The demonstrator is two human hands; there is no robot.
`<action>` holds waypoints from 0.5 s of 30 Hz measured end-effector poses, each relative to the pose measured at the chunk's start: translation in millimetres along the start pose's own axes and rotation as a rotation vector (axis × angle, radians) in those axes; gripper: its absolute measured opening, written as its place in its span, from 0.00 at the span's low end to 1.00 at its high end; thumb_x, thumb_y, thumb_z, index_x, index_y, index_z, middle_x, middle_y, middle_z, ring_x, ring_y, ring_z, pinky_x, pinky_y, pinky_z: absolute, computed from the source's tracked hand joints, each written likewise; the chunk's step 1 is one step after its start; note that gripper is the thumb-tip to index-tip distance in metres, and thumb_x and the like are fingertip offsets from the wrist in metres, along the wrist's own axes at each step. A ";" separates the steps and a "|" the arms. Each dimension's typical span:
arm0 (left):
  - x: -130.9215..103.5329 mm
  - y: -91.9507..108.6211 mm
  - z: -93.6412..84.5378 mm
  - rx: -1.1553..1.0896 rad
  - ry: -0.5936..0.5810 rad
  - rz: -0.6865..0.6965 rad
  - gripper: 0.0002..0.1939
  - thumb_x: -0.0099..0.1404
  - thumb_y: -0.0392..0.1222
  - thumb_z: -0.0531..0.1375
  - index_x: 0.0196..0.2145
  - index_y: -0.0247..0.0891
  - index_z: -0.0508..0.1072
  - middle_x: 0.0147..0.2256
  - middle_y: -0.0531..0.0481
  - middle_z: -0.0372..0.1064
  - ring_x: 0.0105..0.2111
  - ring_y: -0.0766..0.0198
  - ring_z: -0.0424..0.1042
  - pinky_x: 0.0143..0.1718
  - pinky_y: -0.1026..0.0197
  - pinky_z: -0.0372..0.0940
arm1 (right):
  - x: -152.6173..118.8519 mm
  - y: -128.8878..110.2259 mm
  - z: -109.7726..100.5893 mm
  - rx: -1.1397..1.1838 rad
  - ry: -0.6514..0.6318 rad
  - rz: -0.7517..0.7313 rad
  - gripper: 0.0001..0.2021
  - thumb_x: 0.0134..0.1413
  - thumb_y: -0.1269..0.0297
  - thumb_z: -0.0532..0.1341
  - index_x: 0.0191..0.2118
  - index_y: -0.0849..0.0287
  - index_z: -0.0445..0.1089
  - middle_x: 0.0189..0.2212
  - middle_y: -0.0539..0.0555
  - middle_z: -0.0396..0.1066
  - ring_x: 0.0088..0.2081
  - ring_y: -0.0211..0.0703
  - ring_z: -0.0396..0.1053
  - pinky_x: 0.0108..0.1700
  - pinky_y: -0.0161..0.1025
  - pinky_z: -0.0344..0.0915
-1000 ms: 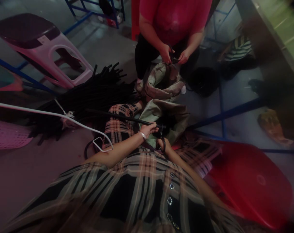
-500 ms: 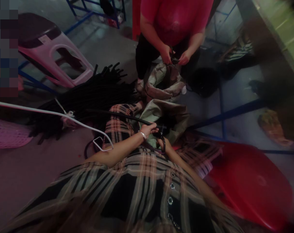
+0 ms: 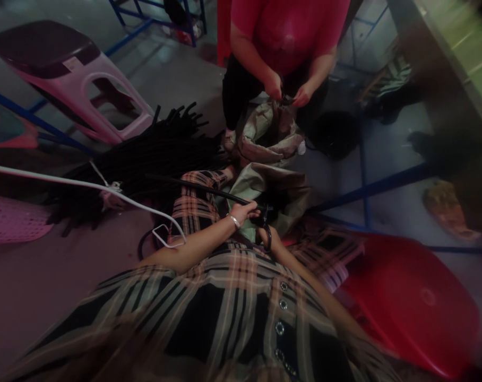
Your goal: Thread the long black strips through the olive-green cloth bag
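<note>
My left hand [image 3: 244, 211], with a silver bracelet at the wrist, is closed on a long thin black tube [image 3: 209, 189]. The tube runs back to the left across my plaid trouser leg. My right hand [image 3: 265, 235] is wrapped round the black handles of a pair of scissors [image 3: 267, 233], whose blades stand at the tube's right end. Both hands are over the mouth of an open pale sack [image 3: 252, 183], its inside dark. Left of my leg lies a big heap of black tubes [image 3: 161, 143].
Opposite me a person in a pink top [image 3: 289, 32] works with scissors over a second sack [image 3: 260, 151]. A pink stool [image 3: 105, 95] and a pink basket [image 3: 18, 223] stand left. A white cable [image 3: 85, 183] crosses my left forearm. A red stool [image 3: 416, 302] is at right.
The scissors in my right hand have shifted slightly at the tube's end, their blades closer together. My left hand stays nearly still. The other person's hands have moved a little.
</note>
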State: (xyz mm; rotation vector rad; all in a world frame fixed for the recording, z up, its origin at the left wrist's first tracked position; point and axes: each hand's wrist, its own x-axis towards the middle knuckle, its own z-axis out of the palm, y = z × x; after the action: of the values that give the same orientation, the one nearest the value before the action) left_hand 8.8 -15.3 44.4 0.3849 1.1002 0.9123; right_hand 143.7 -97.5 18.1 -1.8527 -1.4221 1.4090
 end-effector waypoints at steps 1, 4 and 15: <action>-0.2 -0.3 -0.2 0.006 -0.006 0.000 0.10 0.53 0.31 0.67 0.30 0.30 0.68 0.22 0.50 0.70 0.22 0.64 0.74 0.23 0.65 0.70 | 1.0 0.8 0.1 0.012 -0.001 0.012 0.09 0.48 0.62 0.52 0.24 0.59 0.65 0.20 0.51 0.69 0.25 0.39 0.66 0.28 0.33 0.60; -0.4 -0.9 -0.5 0.018 -0.017 0.000 0.10 0.53 0.31 0.66 0.30 0.30 0.68 0.22 0.49 0.70 0.22 0.64 0.74 0.23 0.66 0.70 | 2.6 1.0 0.0 0.018 0.013 0.034 0.09 0.48 0.61 0.53 0.26 0.59 0.65 0.22 0.51 0.70 0.25 0.39 0.66 0.28 0.33 0.60; 2.9 -0.1 -2.3 -0.019 -0.007 0.005 0.12 0.53 0.34 0.68 0.31 0.31 0.67 0.23 0.49 0.71 0.21 0.64 0.74 0.23 0.65 0.70 | -0.1 8.2 2.3 0.004 0.107 -0.013 0.11 0.48 0.59 0.53 0.22 0.59 0.65 0.18 0.51 0.66 0.21 0.37 0.63 0.25 0.33 0.57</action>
State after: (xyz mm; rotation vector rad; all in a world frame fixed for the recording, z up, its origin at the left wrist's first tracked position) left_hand 7.2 -13.4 41.6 0.3746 1.0843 0.9245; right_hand 145.6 -101.3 10.7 -1.8833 -1.3759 1.2856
